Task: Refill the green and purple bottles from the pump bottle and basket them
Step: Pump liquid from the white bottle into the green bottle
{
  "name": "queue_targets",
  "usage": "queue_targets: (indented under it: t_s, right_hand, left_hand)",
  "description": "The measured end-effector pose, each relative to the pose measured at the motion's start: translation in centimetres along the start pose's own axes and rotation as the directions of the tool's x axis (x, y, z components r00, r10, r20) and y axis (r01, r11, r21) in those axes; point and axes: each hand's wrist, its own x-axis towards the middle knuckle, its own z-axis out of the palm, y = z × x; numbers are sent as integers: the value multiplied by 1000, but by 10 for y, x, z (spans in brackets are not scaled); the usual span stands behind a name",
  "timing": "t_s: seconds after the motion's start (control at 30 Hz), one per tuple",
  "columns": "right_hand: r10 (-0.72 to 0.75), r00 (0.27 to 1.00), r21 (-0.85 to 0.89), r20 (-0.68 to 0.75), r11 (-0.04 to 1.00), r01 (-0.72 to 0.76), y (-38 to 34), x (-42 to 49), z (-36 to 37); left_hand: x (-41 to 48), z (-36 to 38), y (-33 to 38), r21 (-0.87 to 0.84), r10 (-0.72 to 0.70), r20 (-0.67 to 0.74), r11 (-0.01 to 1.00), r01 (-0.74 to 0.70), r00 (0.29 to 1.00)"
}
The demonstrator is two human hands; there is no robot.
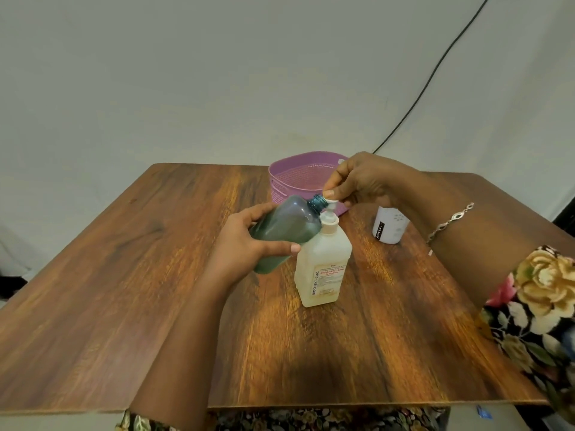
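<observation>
On the wooden table [155, 275], the translucent cream plastic pump bottle [322, 265] with a printed label stands upright and serves as the hub of the work. Just left of it, the left hand [245, 244] wraps its fingers and thumb round the body of the translucent green plastic bottle [281, 231]. The green bottle is held off the table and tilted, cap off, with its threaded neck brought up against the pump's white spout [330, 203]. Directly above the pump bottle, the right hand [364, 181] reaches down with its fingers bent, and its thumb and forefinger pinch the spout's tip at the green bottle's mouth.

So the first refill looks to be in hand. How full the green bottle is cannot be read through its tinted wall.

Beyond and to the right of the pump bottle stands a pale, whitish cylindrical bottle [390, 227] with a dark label, untouched. It may be the purple one, though its colour is hard to tell. Behind the pump bottle sits the lilac perforated plastic basket [298, 178], with no bottle showing inside it. The second refill and both basketings appear to remain.
</observation>
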Motion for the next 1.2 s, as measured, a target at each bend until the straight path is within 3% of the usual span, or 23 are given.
queue_targets:
  t_s: [0.53, 0.87, 1.2]
  right_hand:
    - [-46, 999, 60, -16, 997, 46, 17, -2, 9]
    - [-47, 999, -56, 10, 997, 47, -3, -3, 2]
    - [-81, 997, -10, 1, 997, 81, 8, -2, 3]
  left_hand:
    - [1, -2, 0, 32, -9, 17, 999, 9, 1000]
    - [4, -5, 4, 78, 23, -12, 997, -22, 1000]
    - [3, -3, -1, 57, -16, -26, 998, 18, 1000]
